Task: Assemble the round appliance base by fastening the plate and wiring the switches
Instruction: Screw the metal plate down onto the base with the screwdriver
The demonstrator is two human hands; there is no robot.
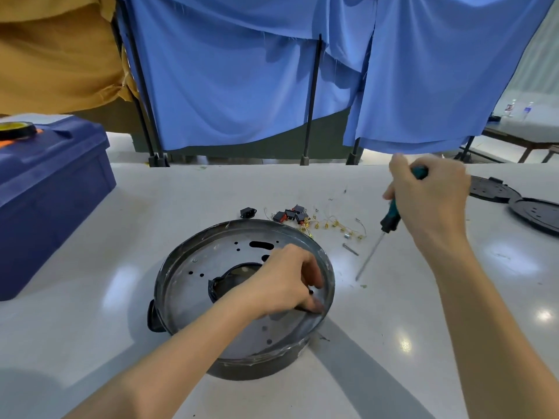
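Observation:
The round appliance base (pixel 187 258) lies upside down on the white table, dark-rimmed, with a grey perforated metal plate (pixel 211 255) set inside it. My left hand (pixel 284 282) rests on the plate near its right rim, fingers pinched down on something small and dark that I cannot make out. My right hand (pixel 429 198) is raised to the right, gripping a screwdriver (pixel 390 220) with a teal and black handle; its shaft slants down and its tip hovers near the table. Behind the base lie red and black switches (pixel 290 215) with yellow-tipped wires (pixel 332 225).
A black socket part (pixel 248 212) lies left of the switches. A short metal pin (pixel 350 249) lies near the screwdriver's shaft. Two black round plates (pixel 514 201) sit at the right edge. A blue box (pixel 51 189) stands at the left. Blue curtains hang behind the table.

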